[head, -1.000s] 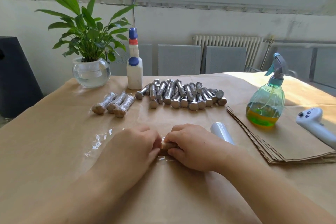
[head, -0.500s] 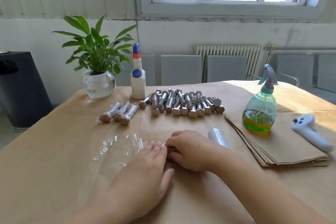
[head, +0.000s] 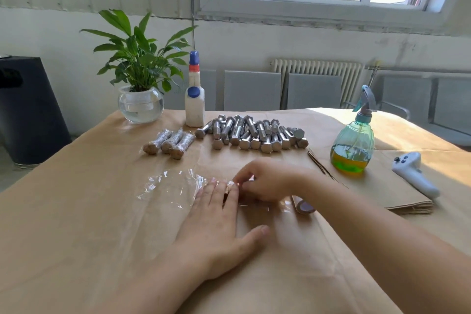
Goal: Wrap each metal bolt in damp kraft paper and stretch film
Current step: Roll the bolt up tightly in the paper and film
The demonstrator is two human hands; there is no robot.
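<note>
Left hand [head: 216, 227] lies flat on the stretch film [head: 168, 187], right hand [head: 267, 181] pinches a paper-wrapped bolt [head: 230, 186] (mostly hidden); three wrapped bolts [head: 169, 143] beside the bare bolt pile [head: 252, 134].

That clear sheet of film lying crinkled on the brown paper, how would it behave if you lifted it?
The clear stretch film already lies wrinkled and bunched, so it would probably flop and fold on itself. It looks very thin, so likely almost weightless. It would probably cling to the fingers of the left hand.
</note>
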